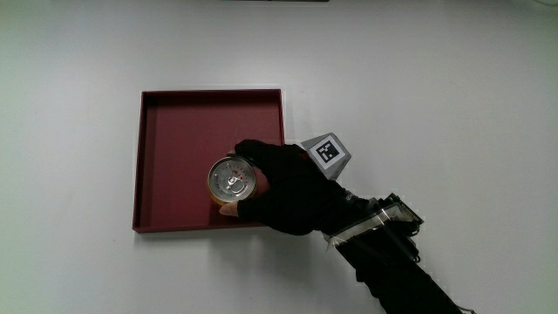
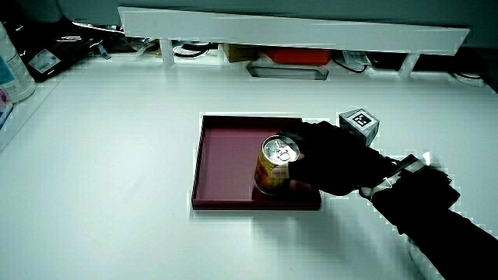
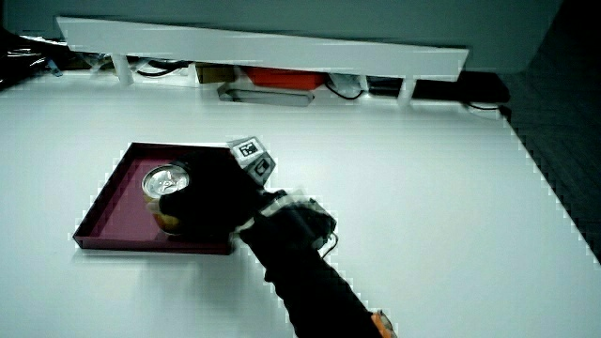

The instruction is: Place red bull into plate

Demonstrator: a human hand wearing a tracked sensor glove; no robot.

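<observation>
We are seeing the hand (image 1: 283, 187) wrapped around the side of the red bull can (image 1: 232, 178), fingers curled on it from the side nearer the patterned cube (image 1: 327, 153). The can is standing upright, lid facing up, inside the dark red plate (image 1: 174, 118), a square tray with a low raised rim. In a side view the can's gold body (image 2: 271, 176) appears to be resting on the plate's floor, close to the rim nearest the person; we cannot tell for certain whether its base is fully down or just above the surface.

We are judging that the side grip keeps the can vertical and leaves its base free to meet the flat floor, and that the forearm (image 1: 397, 266) is crossing the plate's rim low so the wrist need not bend. We are judging the task to be nearly complete: only the release is not yet done.

Around the plate the white table (image 1: 453, 87) is carrying nothing near the hand. In both side views a low white partition (image 3: 263, 42) is standing at the table's edge, with assorted clutter under it, well apart from the plate. A pale bottle (image 2: 12, 62) is showing at another edge of the table in a side view. Nothing is standing in the hand's way; we are judging the only concern to be the low rim just beside the can when the fingers open.
</observation>
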